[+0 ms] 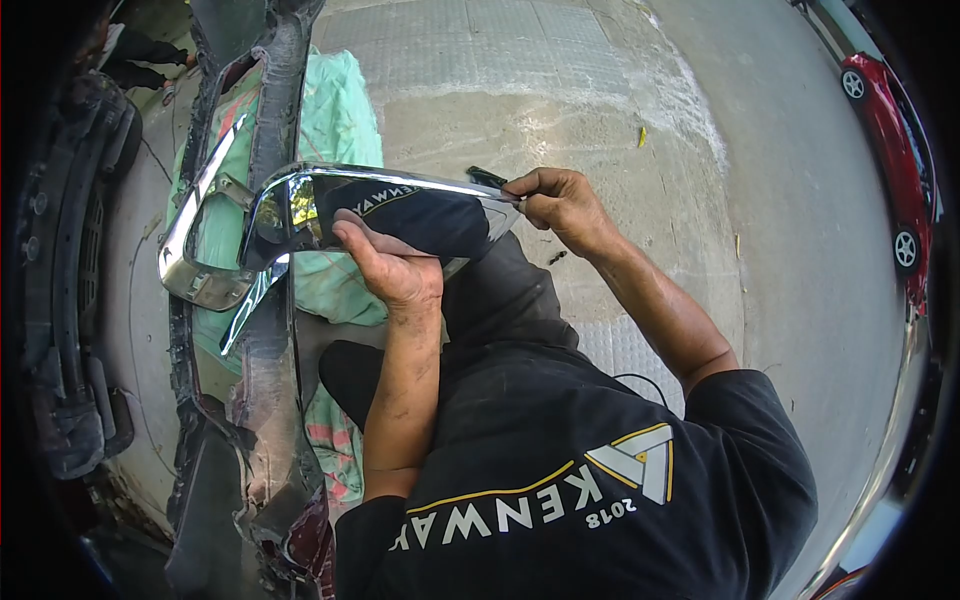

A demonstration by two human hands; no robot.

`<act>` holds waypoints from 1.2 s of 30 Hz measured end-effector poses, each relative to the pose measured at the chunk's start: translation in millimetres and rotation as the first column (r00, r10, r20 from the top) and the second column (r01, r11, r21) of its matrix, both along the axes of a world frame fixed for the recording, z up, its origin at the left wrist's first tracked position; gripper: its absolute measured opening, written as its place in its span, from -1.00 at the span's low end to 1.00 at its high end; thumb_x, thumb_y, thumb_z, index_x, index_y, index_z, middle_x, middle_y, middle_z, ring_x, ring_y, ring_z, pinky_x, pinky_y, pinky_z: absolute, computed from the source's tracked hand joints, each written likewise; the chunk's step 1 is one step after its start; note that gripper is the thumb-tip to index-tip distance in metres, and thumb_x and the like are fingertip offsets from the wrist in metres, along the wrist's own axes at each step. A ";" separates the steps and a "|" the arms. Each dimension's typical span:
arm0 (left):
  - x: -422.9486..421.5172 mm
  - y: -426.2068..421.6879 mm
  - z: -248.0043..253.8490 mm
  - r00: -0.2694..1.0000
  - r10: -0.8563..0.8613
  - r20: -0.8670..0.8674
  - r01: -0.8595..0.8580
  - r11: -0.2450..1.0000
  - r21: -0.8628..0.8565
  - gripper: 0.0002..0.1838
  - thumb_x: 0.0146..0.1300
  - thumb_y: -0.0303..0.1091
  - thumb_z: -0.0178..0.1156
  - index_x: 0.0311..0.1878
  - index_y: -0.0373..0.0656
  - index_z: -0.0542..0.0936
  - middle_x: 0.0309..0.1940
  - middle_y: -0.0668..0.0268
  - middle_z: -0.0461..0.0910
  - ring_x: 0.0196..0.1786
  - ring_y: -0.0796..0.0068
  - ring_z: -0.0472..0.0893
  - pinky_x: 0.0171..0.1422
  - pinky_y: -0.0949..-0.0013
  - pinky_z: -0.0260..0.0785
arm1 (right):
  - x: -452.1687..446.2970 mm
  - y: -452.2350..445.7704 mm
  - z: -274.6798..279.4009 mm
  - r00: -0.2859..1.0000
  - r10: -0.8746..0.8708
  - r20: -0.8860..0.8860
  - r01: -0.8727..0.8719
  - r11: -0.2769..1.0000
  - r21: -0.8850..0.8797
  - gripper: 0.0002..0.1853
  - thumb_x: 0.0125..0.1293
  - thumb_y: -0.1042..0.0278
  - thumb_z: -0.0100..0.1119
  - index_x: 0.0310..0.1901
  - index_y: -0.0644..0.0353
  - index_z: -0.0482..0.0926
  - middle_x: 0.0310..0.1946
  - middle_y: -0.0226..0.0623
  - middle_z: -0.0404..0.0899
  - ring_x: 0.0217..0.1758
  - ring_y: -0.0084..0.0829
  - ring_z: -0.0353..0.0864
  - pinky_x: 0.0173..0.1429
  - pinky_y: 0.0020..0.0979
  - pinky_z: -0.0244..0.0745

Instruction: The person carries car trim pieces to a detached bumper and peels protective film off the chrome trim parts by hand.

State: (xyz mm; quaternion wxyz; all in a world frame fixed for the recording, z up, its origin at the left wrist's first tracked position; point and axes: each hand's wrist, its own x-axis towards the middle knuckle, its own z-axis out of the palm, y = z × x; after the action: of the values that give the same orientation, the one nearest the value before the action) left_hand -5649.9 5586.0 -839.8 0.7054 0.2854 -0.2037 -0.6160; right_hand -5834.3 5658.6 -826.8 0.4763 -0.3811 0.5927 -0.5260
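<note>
A shiny chrome trim piece (400, 212) with a broad mirror-like face and an angled frame reaching left is held up before my chest. Its underside and near edge rest in my left hand (392, 265), whose fingers are partly hidden by the trim. At the trim's pointed right end, my right hand (562, 205) pinches the tip between thumb and fingers. Just behind that tip lies a small black object (487, 177), too small to name. The chrome frame's left part (180, 240) hangs over a worn dark bumper-like part (270, 360).
Green sheeting (340, 110) lies beneath the bumper-like part. Dark car parts (85, 250) stand at the far left. A person's dark-clothed legs (140, 60) show at the upper left. A red car (890, 160) is at the right, beyond the concrete floor (780, 250).
</note>
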 end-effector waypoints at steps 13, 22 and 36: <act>10.4 -9.8 -14.2 0.999 -0.037 0.009 0.038 0.999 -0.033 -0.14 0.38 0.19 0.02 0.49 -0.22 0.00 0.54 0.35 -0.09 0.56 0.55 -0.14 0.62 0.35 -0.39 | 3.5 5.0 0.1 0.999 0.036 -0.016 -0.036 0.999 0.036 -0.63 0.05 0.52 0.07 -0.09 0.39 0.65 -0.28 -0.24 0.66 -0.30 -0.55 0.56 -0.19 -0.50 0.48; 6.4 -0.4 -0.3 0.973 -0.170 -0.156 0.166 0.985 -0.037 -0.17 0.34 0.20 0.07 0.46 -0.16 0.11 0.49 0.42 0.02 0.50 0.60 -0.03 0.60 0.34 -0.24 | 7.3 0.9 -5.3 0.996 -0.052 -0.078 0.050 0.998 -0.023 -0.68 0.04 0.61 0.05 -0.15 0.34 0.66 -0.57 -0.45 0.49 -0.55 -0.67 0.33 -0.45 -0.56 0.25; 74.1 35.3 -26.3 0.831 -0.557 -0.016 0.539 0.811 -0.229 -0.76 0.21 -0.63 0.11 -0.06 -0.33 0.62 -0.21 0.20 0.63 -0.06 0.28 0.64 0.32 -0.15 0.37 | -7.6 -0.6 -0.1 0.998 -0.048 -0.031 0.043 0.988 -0.150 -0.70 0.14 0.59 0.13 -0.05 0.41 0.60 -0.23 -0.13 0.68 -0.17 -0.42 0.67 -0.10 -0.42 0.59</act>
State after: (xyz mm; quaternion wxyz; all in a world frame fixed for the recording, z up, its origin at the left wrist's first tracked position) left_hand -5575.7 5621.3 -866.1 0.5323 0.1112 -0.3134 -0.7786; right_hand -5841.9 5658.0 -826.8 0.4241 -0.4109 0.5684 -0.5729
